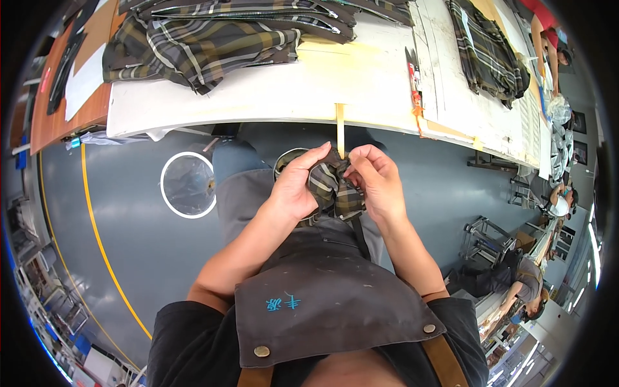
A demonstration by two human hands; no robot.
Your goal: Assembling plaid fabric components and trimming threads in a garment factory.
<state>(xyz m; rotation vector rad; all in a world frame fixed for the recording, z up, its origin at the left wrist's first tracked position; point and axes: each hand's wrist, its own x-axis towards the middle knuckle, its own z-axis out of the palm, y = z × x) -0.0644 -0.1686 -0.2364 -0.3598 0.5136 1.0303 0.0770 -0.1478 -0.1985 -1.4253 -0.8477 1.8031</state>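
A dark plaid cloth piece point(332, 190), brown, olive and cream, is bunched between my hands over my lap. My left hand point(296, 187) grips its left side, thumb stretched along the top edge. On the other side my right hand point(379, 184) pinches the cloth between thumb and curled fingers. Just above the fingertips, a narrow yellowish strip point(340, 126) hangs from the table edge, its lower end meeting the cloth. Whether the strip is fastened to the cloth I cannot tell. Part of the cloth is hidden behind my left hand.
The white table point(258, 97) spans the far side, with plaid garments with zippers point(213, 48) piled at left. A folded plaid garment point(490, 51) and a red marker-like tool point(414, 80) lie at right. A white-rimmed bin point(166, 184) stands at left; a person point(525, 284) sits far right.
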